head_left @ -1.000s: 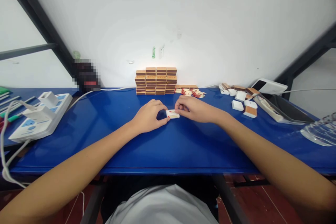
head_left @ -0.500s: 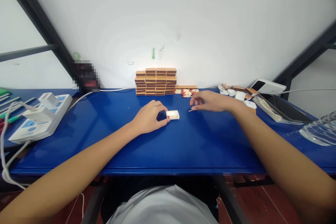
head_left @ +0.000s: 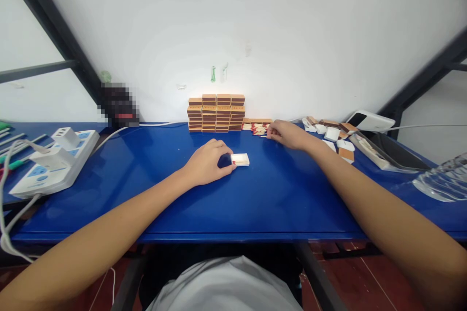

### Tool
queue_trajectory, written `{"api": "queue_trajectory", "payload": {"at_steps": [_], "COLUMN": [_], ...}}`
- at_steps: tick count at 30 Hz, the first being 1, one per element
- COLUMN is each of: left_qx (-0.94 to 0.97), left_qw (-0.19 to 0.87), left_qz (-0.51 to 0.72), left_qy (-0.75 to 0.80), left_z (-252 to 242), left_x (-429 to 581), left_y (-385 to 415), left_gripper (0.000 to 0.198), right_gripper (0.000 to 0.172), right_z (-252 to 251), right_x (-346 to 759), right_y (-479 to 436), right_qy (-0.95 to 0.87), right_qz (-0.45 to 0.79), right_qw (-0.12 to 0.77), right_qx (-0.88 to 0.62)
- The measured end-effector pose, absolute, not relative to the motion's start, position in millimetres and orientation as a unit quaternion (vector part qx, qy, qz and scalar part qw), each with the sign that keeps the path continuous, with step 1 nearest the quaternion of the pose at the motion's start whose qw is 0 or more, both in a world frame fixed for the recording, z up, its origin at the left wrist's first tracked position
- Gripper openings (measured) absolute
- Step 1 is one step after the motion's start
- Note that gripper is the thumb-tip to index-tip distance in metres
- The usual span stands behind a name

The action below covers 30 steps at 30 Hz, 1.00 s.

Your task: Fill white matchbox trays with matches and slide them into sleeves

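A small white matchbox tray (head_left: 241,159) with matches in it lies on the blue table (head_left: 255,204). My left hand (head_left: 206,161) holds its left end, fingers curled round it. My right hand (head_left: 288,134) reaches to the far side and rests on the loose pile of red-tipped matches (head_left: 258,128), fingers pinched together at the pile. What they grip is too small to make out. A stacked wall of brown matchboxes (head_left: 216,112) stands against the white wall behind the tray.
Loose white trays and brown sleeves (head_left: 337,135) lie at the right, beside a white power bank (head_left: 372,120) and a dark tray (head_left: 394,155). A white power strip (head_left: 54,160) with cables sits at the left. Clear plastic (head_left: 441,184) lies at the far right.
My right hand left the tray and moved back and to the right, reaching the match pile. The left hand stayed on the tray.
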State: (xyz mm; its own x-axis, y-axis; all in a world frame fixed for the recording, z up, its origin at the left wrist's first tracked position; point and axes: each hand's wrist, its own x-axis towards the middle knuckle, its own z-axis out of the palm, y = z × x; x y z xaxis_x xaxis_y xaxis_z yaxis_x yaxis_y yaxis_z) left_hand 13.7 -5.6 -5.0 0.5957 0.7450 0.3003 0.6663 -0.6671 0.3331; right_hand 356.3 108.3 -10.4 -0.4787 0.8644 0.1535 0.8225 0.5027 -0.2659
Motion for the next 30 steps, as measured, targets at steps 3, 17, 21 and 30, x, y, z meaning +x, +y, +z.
{"api": "queue_trajectory", "payload": {"at_steps": [3,17,21,30], "left_qx": [0.887,0.889,0.89,0.892], "left_qw": [0.095,0.102,0.099,0.098], "left_qz": [0.214,0.214,0.219,0.214], "left_qy": [0.398,0.392,0.388,0.387], "left_z": [-5.1,-5.1,-6.9,-6.4], "left_x": [13.4,14.0,14.1,14.0], "left_y": [-5.4,-5.6,-4.7,-4.6], "left_gripper": [0.03,0.031,0.029,0.029], "right_gripper": [0.014,0.019,0.023,0.023], "right_z": [-15.7,-22.7,-25.0,-23.6], "right_x": [355.8,353.6,354.4,352.8], "right_y": [114.6,119.1,121.6,121.1], "right_qy": [-0.871,-0.877,-0.881,-0.878], "right_qz": [0.036,0.041,0.052,0.066], "right_qw": [0.159,0.196,0.194,0.187], "right_qx": [-0.464,-0.438,-0.429,-0.435]}}
